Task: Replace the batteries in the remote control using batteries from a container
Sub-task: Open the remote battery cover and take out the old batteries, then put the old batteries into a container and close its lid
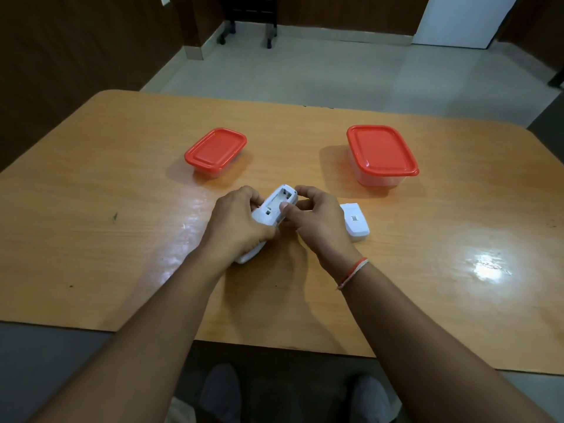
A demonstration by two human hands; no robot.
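Observation:
A white remote control (276, 204) lies face down at the middle of the wooden table (122, 184). Its battery bay is uncovered and looks empty. My left hand (236, 224) is wrapped around the remote's body. My right hand (317, 221) touches the remote's right side, thumb resting at the bay's edge; whether anything sits between its fingers is hidden. The white battery cover (355, 221) lies on the table just right of my right hand. Two clear containers with red lids stand further back: a small one (215, 151) at the left, a larger one (381, 154) at the right, both closed.
The table's near edge runs just above my knees and shoes. Beyond the far edge is a tiled floor with chair legs on castors (268, 35) and a white door (464, 19).

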